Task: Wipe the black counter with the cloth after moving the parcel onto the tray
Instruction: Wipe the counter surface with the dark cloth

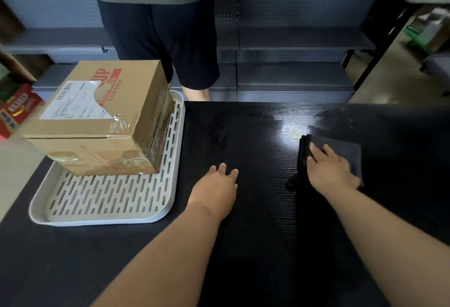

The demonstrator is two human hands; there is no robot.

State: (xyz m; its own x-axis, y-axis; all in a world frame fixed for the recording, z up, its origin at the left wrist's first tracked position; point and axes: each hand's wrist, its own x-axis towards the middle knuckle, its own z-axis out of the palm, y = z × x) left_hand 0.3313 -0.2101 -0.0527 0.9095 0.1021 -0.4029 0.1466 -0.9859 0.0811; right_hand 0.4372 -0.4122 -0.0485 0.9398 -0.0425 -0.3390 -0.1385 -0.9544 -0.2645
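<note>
The cardboard parcel (pixel 97 121), with a white shipping label and red print, stands on the far part of the white slotted tray (pixel 109 199) at the left of the black counter (pixel 243 131). A dark grey cloth (pixel 341 151) lies flat on the counter at the right. My right hand (pixel 328 173) rests palm down on the cloth, fingers spread and pressing on it. My left hand (pixel 216 182) hovers over or lies flat on the bare counter just right of the tray, fingers apart, holding nothing.
A person in dark shorts (pixel 160 39) stands just beyond the counter's far edge. Grey shelving (pixel 292 39) with cardboard boxes fills the background. A red packet (pixel 14 109) sits at the far left. A glare patch shines on the counter near the cloth.
</note>
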